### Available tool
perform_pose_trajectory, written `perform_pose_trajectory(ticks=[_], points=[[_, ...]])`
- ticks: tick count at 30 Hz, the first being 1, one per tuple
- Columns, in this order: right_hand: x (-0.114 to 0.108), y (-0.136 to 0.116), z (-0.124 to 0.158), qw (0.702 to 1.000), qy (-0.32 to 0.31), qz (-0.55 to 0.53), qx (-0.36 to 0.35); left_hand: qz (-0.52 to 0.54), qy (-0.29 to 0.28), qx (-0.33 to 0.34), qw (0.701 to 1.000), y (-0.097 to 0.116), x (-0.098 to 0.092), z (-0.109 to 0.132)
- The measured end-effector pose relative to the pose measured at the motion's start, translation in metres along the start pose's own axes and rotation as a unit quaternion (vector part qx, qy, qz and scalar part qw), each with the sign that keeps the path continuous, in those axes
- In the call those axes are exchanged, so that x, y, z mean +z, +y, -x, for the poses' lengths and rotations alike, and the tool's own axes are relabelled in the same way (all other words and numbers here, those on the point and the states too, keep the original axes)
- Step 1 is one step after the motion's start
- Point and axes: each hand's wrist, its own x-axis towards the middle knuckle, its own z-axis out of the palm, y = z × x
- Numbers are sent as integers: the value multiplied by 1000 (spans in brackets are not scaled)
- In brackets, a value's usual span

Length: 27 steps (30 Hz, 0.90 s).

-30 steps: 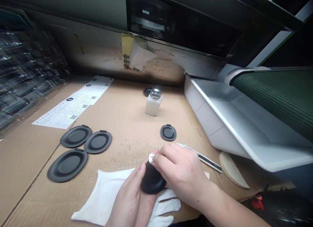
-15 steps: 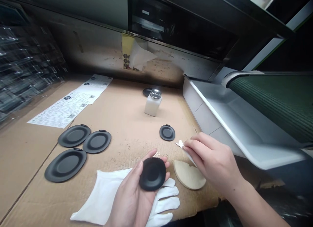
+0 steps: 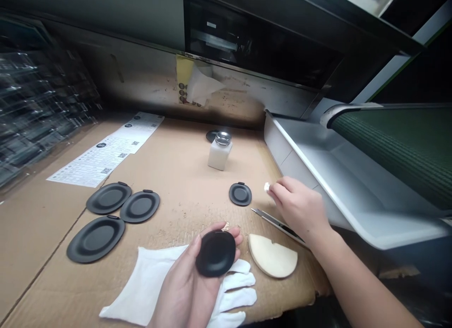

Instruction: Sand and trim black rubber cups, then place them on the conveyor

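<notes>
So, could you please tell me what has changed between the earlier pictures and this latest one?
The right hand moved away from the black oval piece, going right toward the white tray, pinching a small white scrap. The left hand still cradles the piece. The bottle and flat black discs stayed put.

On the cardboard sheet (image 3: 176, 172), a dispenser bottle (image 3: 219, 154) stands near the far edge, with a partly hidden disc (image 3: 211, 136) just behind it. Before the bottle lie a small tabbed disc (image 3: 240, 194), then a utility knife (image 3: 277, 226) and a notched pad (image 3: 271, 256). Three larger tabbed discs (image 3: 108, 198) lie before and left of it, printed sheets (image 3: 106, 157) further left, a cloth glove (image 3: 148, 283) well before it, and a tray (image 3: 318, 177) to its right.
</notes>
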Motion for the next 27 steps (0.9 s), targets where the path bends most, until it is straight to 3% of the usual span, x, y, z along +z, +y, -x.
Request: perform_pose_trajectory(ticks=[6,10,13,16,18,20,24,27], points=[[27,10,-1,998,-50,-46,-15,4,-14,8,1000,0,-1,1],[5,10,13,996,-35,-82,-1,6,-13,4,1000,1,-2,0],[-22,-3,32,985,-2,-175,-12,6,-16,-1,1000,1,-3,-1],[-35,-25,54,963,-77,-256,-20,11,-16,-5,1000,1,-4,-2],[-33,-35,67,957,-142,-254,-7,11,-12,-2,1000,0,-5,-2],[-27,-36,76,955,-163,-248,-4,10,-7,6,1000,-1,-6,-3],[-23,-30,76,942,-85,-325,14,-5,-3,30,1000,-5,-10,-5],[-28,-45,66,922,2,-387,11,-17,-8,40,999,-6,-11,-5]])
